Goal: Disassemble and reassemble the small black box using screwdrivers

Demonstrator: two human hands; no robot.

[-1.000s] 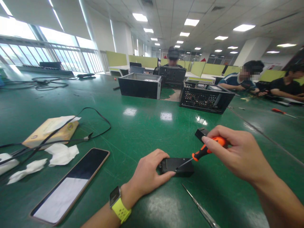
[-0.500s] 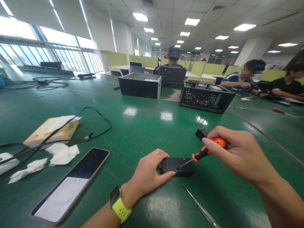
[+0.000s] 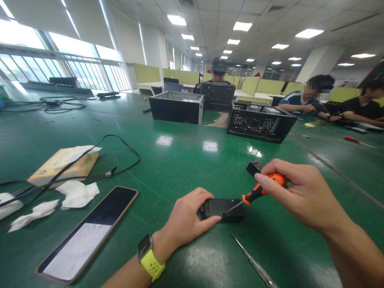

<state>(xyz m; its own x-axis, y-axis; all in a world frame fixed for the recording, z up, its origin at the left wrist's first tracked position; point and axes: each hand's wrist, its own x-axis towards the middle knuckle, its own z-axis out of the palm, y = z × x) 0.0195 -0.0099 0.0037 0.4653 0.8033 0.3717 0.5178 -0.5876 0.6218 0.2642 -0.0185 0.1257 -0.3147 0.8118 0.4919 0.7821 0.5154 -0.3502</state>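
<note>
My left hand (image 3: 187, 216) grips the left end of a small black rectangular box (image 3: 231, 210) lying on the green table (image 3: 156, 168). Thumb and fingers press on opposite sides of it. In my right hand (image 3: 303, 194) is an orange and black screwdriver (image 3: 259, 190), held at a slant. Its tip touches the top of the box close to my left thumb; whether it sits in a screw is too small to tell. Beyond the right hand lies another black piece (image 3: 254, 168), partly hidden by the fingers. A thin metal tool (image 3: 252, 258) rests on the table nearer to me.
Left of my hands lie a phone (image 3: 90, 236), crumpled tissues (image 3: 78, 194), a tissue pack (image 3: 64, 164) and a black cable (image 3: 123, 138). Two black computer cases (image 3: 177, 108) stand farther back. A second orange screwdriver (image 3: 358, 141) lies far right. People sit across the table.
</note>
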